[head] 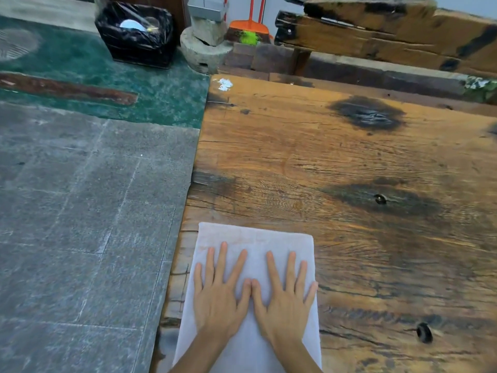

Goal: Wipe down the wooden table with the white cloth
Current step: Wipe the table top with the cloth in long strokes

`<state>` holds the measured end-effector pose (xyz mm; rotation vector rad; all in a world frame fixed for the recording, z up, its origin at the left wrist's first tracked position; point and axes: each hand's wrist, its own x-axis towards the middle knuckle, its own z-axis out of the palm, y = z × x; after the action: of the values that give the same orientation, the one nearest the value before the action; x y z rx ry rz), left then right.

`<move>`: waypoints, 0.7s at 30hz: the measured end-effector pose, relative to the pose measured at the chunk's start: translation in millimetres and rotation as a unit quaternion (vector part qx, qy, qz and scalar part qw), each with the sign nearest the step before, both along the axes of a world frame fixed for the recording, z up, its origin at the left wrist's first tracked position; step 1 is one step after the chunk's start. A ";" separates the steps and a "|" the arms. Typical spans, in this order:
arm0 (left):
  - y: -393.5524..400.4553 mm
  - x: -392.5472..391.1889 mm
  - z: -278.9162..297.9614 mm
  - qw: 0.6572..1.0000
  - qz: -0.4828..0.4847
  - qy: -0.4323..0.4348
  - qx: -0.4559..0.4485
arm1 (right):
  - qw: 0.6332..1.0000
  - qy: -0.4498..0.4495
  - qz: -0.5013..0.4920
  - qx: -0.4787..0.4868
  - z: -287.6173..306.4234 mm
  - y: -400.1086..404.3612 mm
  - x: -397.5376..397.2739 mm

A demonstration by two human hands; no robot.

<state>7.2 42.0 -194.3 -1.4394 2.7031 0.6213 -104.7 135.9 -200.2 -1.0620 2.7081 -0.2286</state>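
A folded white cloth (pixel 255 238) lies flat on the wooden table (pixel 336 162), close to the table's left edge at the near end. My left hand (pixel 219 294) and my right hand (pixel 285 297) rest side by side on top of the cloth, palms down, fingers spread, thumbs touching. Neither hand grips the cloth; both press flat on it. The table's surface is rough brown wood with dark knots and stains, and a white smear (pixel 224 84) marks its far left corner.
Grey stone floor (pixel 80 224) and green carpet (pixel 113 65) lie left of the table. A black-lined bin (pixel 134 36), a stone block (pixel 204 47), an orange broom (pixel 248 25) and a wooden bench (pixel 390 36) stand beyond the far edge.
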 end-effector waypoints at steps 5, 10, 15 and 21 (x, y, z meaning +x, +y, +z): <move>-18.2 -15.1 -17.4 0.999 0.013 -0.003 -0.029 | 0.999 0.034 -0.019 0.017 -5.1 -21.8 -9.6; -67.3 -61.3 -21.2 0.998 0.014 0.007 -0.054 | 0.998 0.046 -0.033 0.008 -8.4 -74.4 -47.1; -130.1 -117.5 -23.0 0.997 0.036 0.013 -0.066 | 0.999 0.017 -0.035 0.010 -9.8 -140.3 -99.6; -227.5 -203.5 -31.2 0.993 0.051 0.030 -0.106 | 0.999 -0.002 -0.035 0.004 -17.1 -241.9 -187.1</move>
<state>-196.3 -185.5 -225.5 -1.6387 2.8309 0.3943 -291.8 -106.0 -217.2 -0.9657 2.7434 -0.2298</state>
